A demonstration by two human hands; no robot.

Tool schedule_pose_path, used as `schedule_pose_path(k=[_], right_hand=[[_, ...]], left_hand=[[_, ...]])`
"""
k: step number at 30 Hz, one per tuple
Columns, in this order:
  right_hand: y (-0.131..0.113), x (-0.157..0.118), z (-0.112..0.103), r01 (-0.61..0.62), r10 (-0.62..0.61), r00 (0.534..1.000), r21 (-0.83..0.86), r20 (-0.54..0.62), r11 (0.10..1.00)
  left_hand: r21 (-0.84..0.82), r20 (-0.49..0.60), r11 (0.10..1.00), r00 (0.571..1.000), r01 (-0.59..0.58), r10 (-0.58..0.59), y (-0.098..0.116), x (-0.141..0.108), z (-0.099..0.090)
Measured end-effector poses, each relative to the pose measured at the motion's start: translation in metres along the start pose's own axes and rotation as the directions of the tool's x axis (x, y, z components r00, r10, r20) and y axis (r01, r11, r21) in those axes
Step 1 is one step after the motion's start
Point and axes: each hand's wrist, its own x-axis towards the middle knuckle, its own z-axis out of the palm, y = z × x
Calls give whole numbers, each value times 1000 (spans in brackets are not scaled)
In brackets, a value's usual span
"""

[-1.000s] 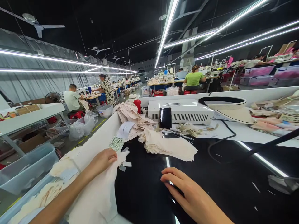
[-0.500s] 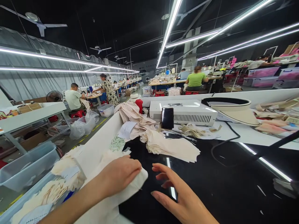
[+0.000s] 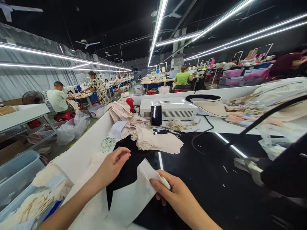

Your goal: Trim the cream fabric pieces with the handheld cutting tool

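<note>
My right hand [image 3: 171, 190] is closed on a white fabric piece [image 3: 134, 198], thumb on top. A small white end [image 3: 165, 182] pokes out past its fingers; I cannot tell if it is folded cloth. The fabric stands up in a fold at the grip and hangs toward the lower left. My left hand [image 3: 115, 164] is off the fabric, its fingers loosely bent and thumb slightly apart, with nothing visible in it. Beyond the hands, a stack of cream cloth pieces [image 3: 160, 142] lies on the black glossy tabletop [image 3: 203, 185]. Pale green cords [image 3: 107, 144] sit left of it.
A white vented box [image 3: 172, 107] stands behind, a phone [image 3: 156, 115] leaning on it. A sun visor [image 3: 208, 103] lies beside it. At right a dark machine arm [image 3: 287, 172] reaches over the table. Bins of cloth [image 3: 45, 191] line the left. Several people work farther off.
My left hand has let go of the white fabric and drawn back left. The right hand, open before, now grips it. The view has turned to the right.
</note>
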Motion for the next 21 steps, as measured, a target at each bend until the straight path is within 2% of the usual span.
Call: schedule_pose_path(k=[3,5,10,13,15,17,19,21], right_hand=[[-2,-3,-1,-8,8,1000,63,-15,998],[-2,-3,0,-4,6,1000,87,-12,996],[-3,-6,2,19,-22,999,102,29,995],[2,-9,-2,22,-22,999,12,23,1000],[9,-9,-10,49,-53,998,-131,-26,990],[16,-7,-21,76,-114,986,-276,-122,958],[23,-4,-33,93,-177,957,-334,-232,938],[26,-3,-40,98,-196,940,-329,-281,939]], left_hand=[[-87,61,990,993,108,-103,-17,-7,3],[-124,110,982,985,144,-131,-18,-12,9],[-221,203,958,969,185,-141,-2,-10,33],[-277,218,936,963,217,-159,7,-4,43],[-300,203,928,965,221,-164,13,-2,44],[-311,184,926,969,215,-164,19,-2,42],[-318,181,924,970,214,-162,26,-5,39],[-325,203,919,966,221,-161,35,-10,37]])
